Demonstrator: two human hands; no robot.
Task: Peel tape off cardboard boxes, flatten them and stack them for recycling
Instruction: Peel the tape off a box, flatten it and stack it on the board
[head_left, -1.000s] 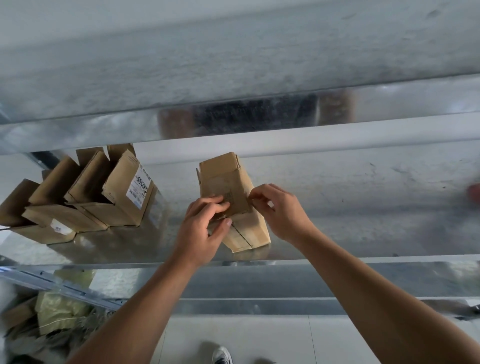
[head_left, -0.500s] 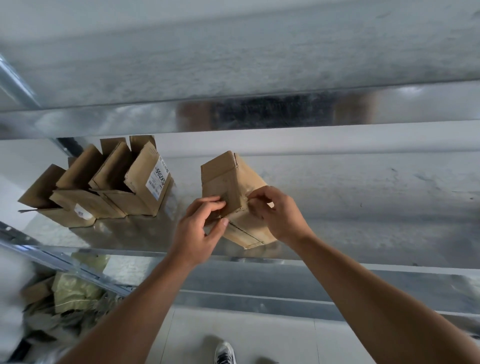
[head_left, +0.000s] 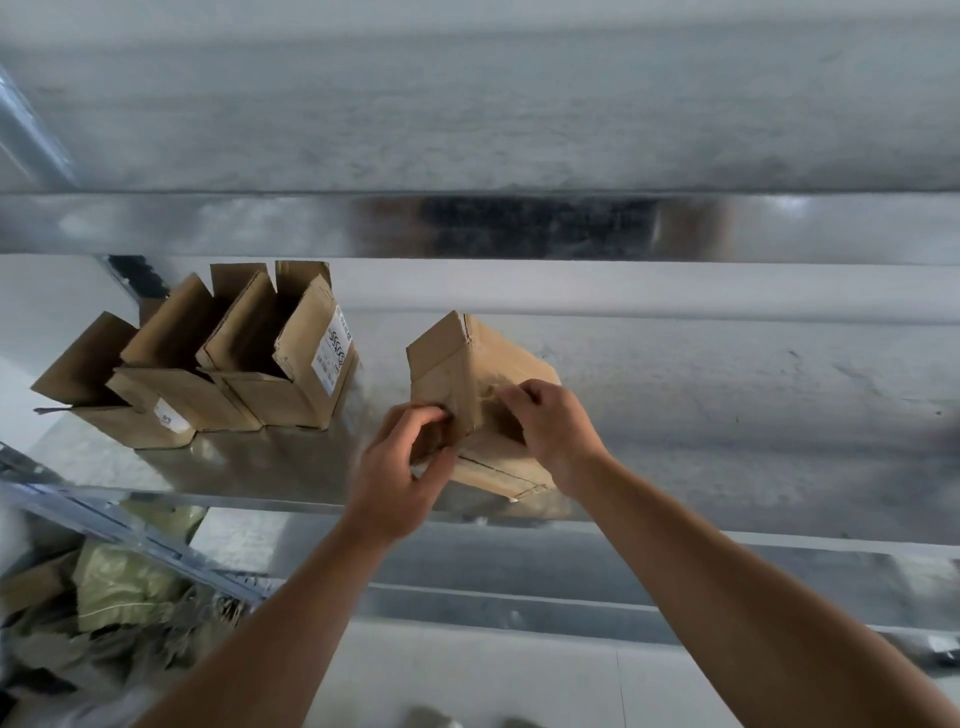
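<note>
A small closed cardboard box (head_left: 467, 358) stands tilted on the metal shelf (head_left: 249, 467), just behind its front edge. My left hand (head_left: 402, 467) grips the box's near left corner, fingers curled round the edge. Over on the box's front face, my right hand (head_left: 550, 431) pinches at something with thumb and fingertips; the tape itself is too blurred to make out. Both forearms reach up from below.
Several opened cardboard boxes (head_left: 270, 374) with flaps up stand in a row at the shelf's left, two with white labels. An upper shelf beam (head_left: 519, 228) runs across above. Crumpled green and brown packing waste (head_left: 114, 587) lies lower left on the floor.
The box has turned a little clockwise between my hands. My left hand has closed tighter round its corner, and my right hand has shifted slightly rightward on the front face.
</note>
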